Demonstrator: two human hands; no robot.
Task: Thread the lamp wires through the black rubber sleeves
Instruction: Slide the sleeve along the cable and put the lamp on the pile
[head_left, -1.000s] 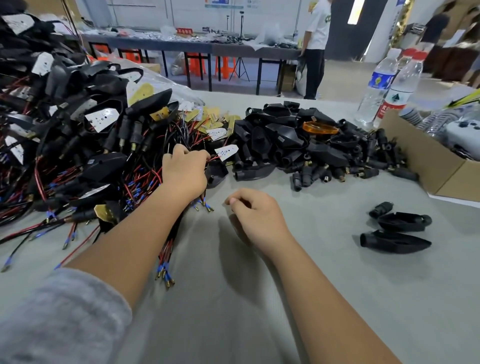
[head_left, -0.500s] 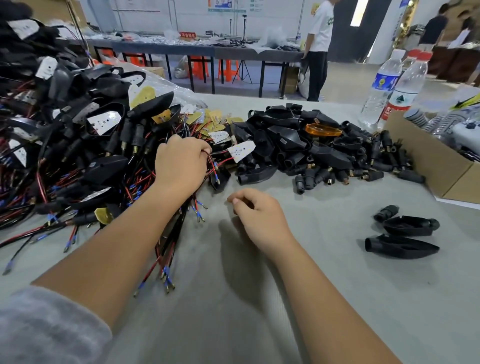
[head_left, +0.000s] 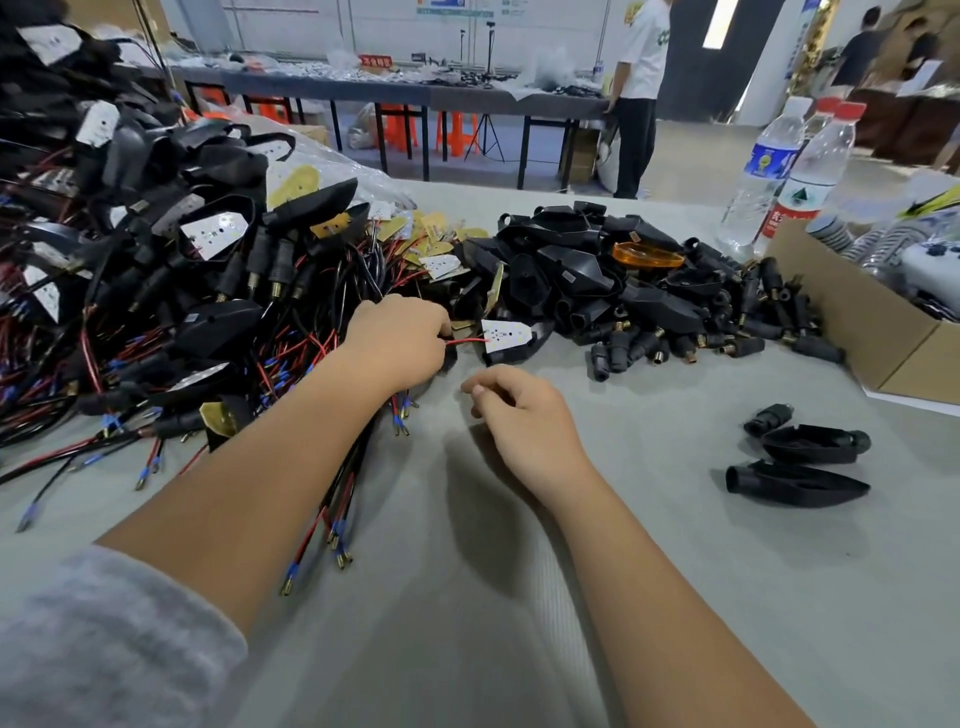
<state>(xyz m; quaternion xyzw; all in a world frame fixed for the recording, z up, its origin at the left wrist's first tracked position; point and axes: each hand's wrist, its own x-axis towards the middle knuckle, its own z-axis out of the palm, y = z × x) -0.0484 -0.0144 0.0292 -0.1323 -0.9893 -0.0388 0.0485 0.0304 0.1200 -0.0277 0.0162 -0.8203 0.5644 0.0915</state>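
Two hands of mine are out over the grey table (head_left: 519, 597). My left hand (head_left: 397, 345) is curled at the edge of the big tangle of wired lamps (head_left: 171, 291), fingers closed on a red lamp wire (head_left: 465, 341) that runs taut to a small white LED board (head_left: 506, 333) lying just to its right. More red and black wires with blue-sleeved gold terminals (head_left: 400, 415) hang out from under that hand and trail down beside my forearm. My right hand (head_left: 524, 415) rests on the table just below and right of the board, fingers loosely curled, thumb and forefinger tips close together; whether they pinch anything I cannot tell.

Beyond the board lies the heap of black rubber sleeves and housings (head_left: 623, 291), with small ribbed sleeves (head_left: 639, 351) showing brass ends along its near edge and one orange lens (head_left: 647, 254) on top. Well apart to the right, three loose black pieces sit on the bare cloth: a short rubber sleeve (head_left: 768, 418) and two long pointed lamp housings (head_left: 800, 462). A cardboard box (head_left: 862, 317) stands at the right edge, and two plastic water bottles (head_left: 784, 176) stand behind it
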